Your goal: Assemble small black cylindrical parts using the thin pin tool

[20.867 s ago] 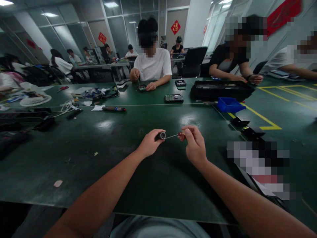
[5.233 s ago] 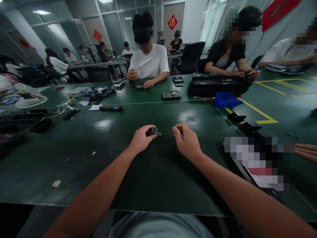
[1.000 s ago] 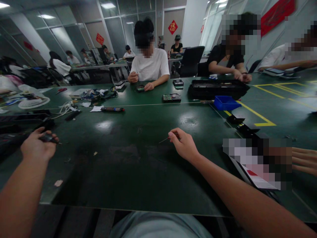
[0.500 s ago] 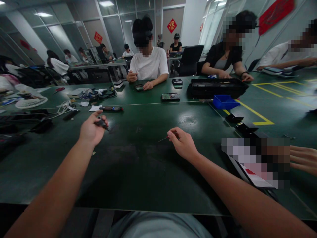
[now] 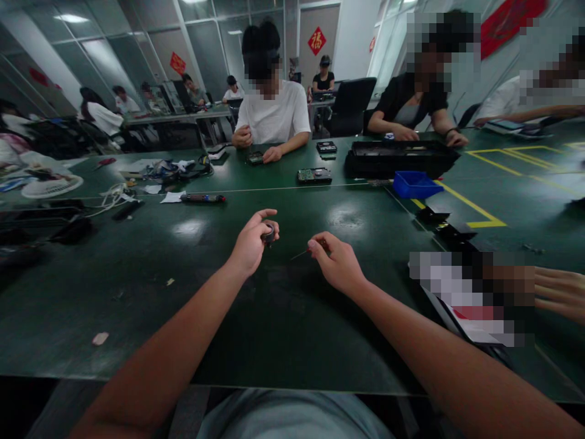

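Note:
My left hand [image 5: 250,249] is over the green table, closed round a small dark object with a rounded end [image 5: 269,233]; its index finger sticks out to the right. Fingers cover most of that object, so its kind is unclear. Just to the right, my right hand [image 5: 339,262] pinches a thin screwdriver [image 5: 300,254] between thumb and fingers. Its slim metal shaft points left and slightly down, while the reddish handle is mostly hidden in the hand. A short gap separates the shaft's tip from my left hand.
Ahead lie a hard drive [image 5: 314,175], a striped dark pen-like tool [image 5: 203,198], a blue bin [image 5: 417,184] and a long black case [image 5: 402,160]. Cables and parts lie at left. A co-worker's hand [image 5: 560,292] is at right; another person [image 5: 273,116] sits opposite.
My left hand has moved right with the small dark object, close to my right hand, and turned. My right hand with the screwdriver has hardly moved.

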### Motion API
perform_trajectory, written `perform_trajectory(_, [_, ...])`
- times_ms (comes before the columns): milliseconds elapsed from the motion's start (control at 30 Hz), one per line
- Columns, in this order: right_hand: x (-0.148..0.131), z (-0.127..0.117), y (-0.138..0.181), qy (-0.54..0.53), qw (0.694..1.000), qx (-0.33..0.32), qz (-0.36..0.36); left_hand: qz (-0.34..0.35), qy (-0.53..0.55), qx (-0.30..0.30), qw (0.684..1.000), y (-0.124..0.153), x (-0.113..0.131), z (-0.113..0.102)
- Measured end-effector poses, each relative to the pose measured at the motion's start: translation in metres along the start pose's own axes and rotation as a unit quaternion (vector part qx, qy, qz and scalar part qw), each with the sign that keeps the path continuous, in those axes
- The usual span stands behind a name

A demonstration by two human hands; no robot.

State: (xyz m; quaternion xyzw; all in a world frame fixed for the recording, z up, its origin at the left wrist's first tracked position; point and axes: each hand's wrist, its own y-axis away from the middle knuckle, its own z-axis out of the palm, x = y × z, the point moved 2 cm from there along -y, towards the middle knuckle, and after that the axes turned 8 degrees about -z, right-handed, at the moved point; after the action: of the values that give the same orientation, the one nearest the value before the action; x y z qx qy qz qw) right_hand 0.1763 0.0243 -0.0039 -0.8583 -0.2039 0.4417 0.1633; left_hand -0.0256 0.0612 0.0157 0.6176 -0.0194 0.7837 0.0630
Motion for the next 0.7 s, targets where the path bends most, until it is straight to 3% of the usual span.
perform_trajectory(167, [-0.001, 0.001, 0.001, 0.0, 1.0, 0.002, 0.004, 0.027, -0.172, -0.04, 0.984, 0.009, -0.024, 0.007])
perform_trajectory(367, [-0.002, 0.002, 0.001, -0.035, 0.999, -0.01, -0.007, 0.083, -0.462, -0.069, 0.88, 0.011, -0.044, -0.002])
perform_trajectory(433, [-0.002, 0.002, 0.0, -0.038, 0.999, -0.008, -0.002, 0.1, -0.499, -0.064, 0.859, 0.009, -0.049, -0.004])
perform_trajectory(567, [-0.003, -0.001, 0.0, -0.021, 1.0, 0.011, 0.013, 0.126, -0.517, -0.076, 0.843, 0.005, -0.051, -0.008])
perform_trajectory(700, [-0.001, -0.005, 0.002, -0.048, 0.996, 0.081, 0.006, 0.164, -0.523, -0.068, 0.833, 0.004, -0.047, -0.011])
